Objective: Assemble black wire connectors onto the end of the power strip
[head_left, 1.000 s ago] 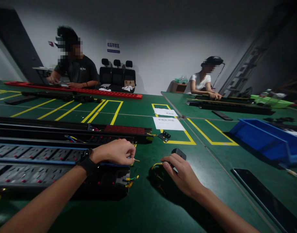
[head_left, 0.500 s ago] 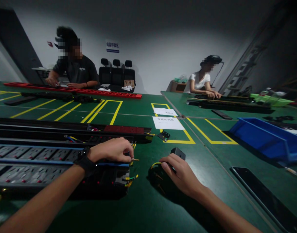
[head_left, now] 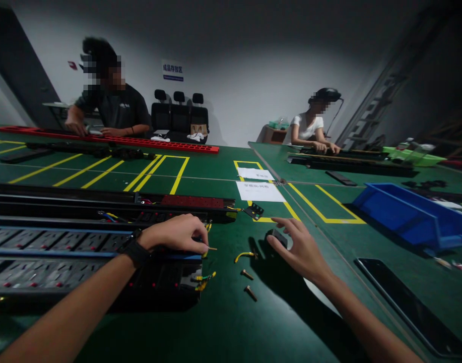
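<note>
Left fingers (head_left: 201,245) closed round pin (head_left: 213,248), right fingers (head_left: 295,228) spread, wall sign (head_left: 173,69): "成品存放区"

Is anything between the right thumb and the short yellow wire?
Nothing visible is: shadowed green tabletop lies between the right hand's thumb and the yellow wire. Two screws lie nearer the camera.

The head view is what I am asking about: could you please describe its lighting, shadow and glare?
Head view: upper right corner dark; same view, right hand and forearm throw a dark shadow across the green table; same view, a pale patch beside that forearm is probably glare.
</note>
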`<state>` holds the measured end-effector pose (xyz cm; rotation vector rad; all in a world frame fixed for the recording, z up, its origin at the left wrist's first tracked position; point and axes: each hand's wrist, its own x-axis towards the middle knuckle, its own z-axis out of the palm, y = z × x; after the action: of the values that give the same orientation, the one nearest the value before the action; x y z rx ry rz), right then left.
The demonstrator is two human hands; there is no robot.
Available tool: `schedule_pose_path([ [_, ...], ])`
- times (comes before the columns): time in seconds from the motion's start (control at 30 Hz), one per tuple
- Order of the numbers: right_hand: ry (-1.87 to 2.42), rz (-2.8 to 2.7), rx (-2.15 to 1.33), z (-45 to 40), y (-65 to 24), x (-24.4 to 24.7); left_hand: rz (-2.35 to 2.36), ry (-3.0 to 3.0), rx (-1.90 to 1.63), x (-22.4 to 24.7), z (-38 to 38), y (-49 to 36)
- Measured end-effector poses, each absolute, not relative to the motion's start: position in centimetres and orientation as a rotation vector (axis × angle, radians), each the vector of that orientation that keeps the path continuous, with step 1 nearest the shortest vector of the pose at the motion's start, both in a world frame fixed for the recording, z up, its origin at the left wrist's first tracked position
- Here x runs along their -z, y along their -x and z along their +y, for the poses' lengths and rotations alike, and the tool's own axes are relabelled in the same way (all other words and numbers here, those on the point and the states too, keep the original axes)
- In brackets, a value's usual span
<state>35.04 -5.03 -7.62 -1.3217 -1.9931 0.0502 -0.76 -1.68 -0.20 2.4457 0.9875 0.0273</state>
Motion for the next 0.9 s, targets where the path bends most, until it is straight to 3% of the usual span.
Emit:
schedule_pose_path([
  [0.6,1.358,-2.189,-0.078,-3.5,-37.9,9.5,0.991,-2.426,-0.052,0.4,-1.5,0.9],
  [0.9,1.243,-1.802,-0.422,-3.6,-37.5,7.8,0.982,-2.43,-0.048,0.7,-1.3,1.0],
])
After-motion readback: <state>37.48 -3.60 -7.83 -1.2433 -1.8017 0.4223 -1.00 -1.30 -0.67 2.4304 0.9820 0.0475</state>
